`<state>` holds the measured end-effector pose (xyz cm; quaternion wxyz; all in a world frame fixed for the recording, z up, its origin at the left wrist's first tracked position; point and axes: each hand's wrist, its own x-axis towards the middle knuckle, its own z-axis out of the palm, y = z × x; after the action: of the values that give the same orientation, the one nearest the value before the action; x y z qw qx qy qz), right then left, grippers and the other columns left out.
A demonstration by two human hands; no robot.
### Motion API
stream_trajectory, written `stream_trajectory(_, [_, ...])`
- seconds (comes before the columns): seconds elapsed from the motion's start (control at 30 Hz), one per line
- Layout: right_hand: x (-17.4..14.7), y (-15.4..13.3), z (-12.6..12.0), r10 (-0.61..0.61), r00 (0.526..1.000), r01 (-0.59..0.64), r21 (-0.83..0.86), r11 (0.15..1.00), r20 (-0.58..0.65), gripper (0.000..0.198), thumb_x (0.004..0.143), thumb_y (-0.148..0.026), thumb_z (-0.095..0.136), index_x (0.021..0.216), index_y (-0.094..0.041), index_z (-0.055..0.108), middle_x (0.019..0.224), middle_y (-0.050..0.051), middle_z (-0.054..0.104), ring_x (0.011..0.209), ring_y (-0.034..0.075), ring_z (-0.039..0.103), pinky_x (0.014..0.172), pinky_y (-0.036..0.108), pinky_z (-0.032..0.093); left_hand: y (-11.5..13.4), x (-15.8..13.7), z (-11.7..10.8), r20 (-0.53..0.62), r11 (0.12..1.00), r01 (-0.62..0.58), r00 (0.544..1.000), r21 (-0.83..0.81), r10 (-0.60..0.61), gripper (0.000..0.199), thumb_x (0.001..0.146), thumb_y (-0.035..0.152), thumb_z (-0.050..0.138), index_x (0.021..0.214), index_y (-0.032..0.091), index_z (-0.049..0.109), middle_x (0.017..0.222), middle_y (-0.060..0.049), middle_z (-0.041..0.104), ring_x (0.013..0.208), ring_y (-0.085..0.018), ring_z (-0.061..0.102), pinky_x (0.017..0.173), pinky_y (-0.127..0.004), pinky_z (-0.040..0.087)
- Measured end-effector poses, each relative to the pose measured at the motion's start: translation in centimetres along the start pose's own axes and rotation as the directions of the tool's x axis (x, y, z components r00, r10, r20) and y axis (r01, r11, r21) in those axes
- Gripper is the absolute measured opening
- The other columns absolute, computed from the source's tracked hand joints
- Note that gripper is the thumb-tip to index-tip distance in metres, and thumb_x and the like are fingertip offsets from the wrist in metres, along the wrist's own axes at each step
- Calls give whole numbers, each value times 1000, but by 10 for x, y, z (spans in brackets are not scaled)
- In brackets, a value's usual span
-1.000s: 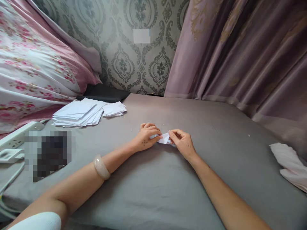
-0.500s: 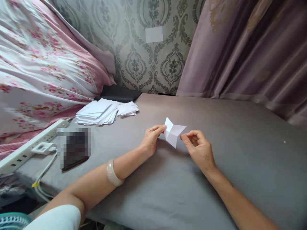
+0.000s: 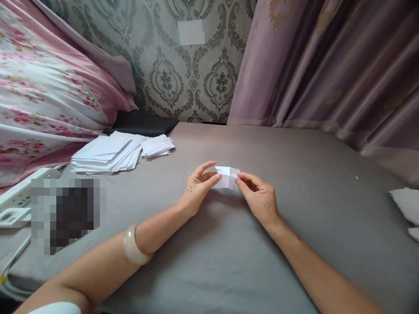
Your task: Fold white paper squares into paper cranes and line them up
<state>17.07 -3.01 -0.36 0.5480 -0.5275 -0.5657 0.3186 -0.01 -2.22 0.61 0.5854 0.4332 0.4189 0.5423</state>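
A small sheet of white paper [image 3: 227,178] with fold creases is held up over the grey surface, between both hands. My left hand [image 3: 200,186] grips its left side, thumb at the front and fingers behind the edge. At the right side, the thumb and index finger of my right hand [image 3: 259,195] pinch the paper's edge. Creases meet near the middle of the sheet, and its panels tilt at different angles. The finger ends behind the paper are partly hidden.
Left of my hands lie a large stack of white paper [image 3: 104,152] and a smaller stack [image 3: 157,146]. A power strip [image 3: 29,185] and a blurred-out dark object [image 3: 73,209] sit at the left edge. More white paper [image 3: 407,203] lies far right on the grey cover [image 3: 314,183].
My right hand has moved in and taken hold of the paper's right side. The paper is now spread wider and flatter between both hands. The view has shifted to the right.
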Motion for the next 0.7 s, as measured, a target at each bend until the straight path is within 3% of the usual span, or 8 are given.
stream_trajectory(0.17, [3, 3, -5, -7, 1000, 7, 5, 1000, 6, 21, 78, -35, 65, 92, -21, 74, 95, 5, 73, 83, 18, 66, 77, 31, 52, -1, -2, 1, 27, 997, -4, 1000, 82, 2, 28, 70, 33, 76, 94, 19, 72, 89, -3, 70, 78, -14, 60, 76, -26, 45])
stream_trajectory(0.4, [1, 2, -3, 20, 997, -23, 39, 999, 76, 23, 76, -32, 68, 96, -21, 73, 89, 3, 72, 78, 16, 64, 77, 31, 52, -1, -2, 2, 63, 994, 33, 997, 104, -39, 27, 68, 34, 77, 90, 19, 72, 88, -3, 71, 79, -14, 61, 76, -26, 44])
stream_trajectory(0.7, [0, 2, -3, -109, 991, 107, 33, 994, 73, 11, 78, -32, 69, 82, -23, 74, 87, 3, 61, 78, 13, 59, 67, 26, 48, 0, -2, 0, 57, 920, -114, 993, 375, 100, 18, 74, 36, 73, 83, 21, 74, 84, -2, 71, 78, -14, 57, 74, -26, 41])
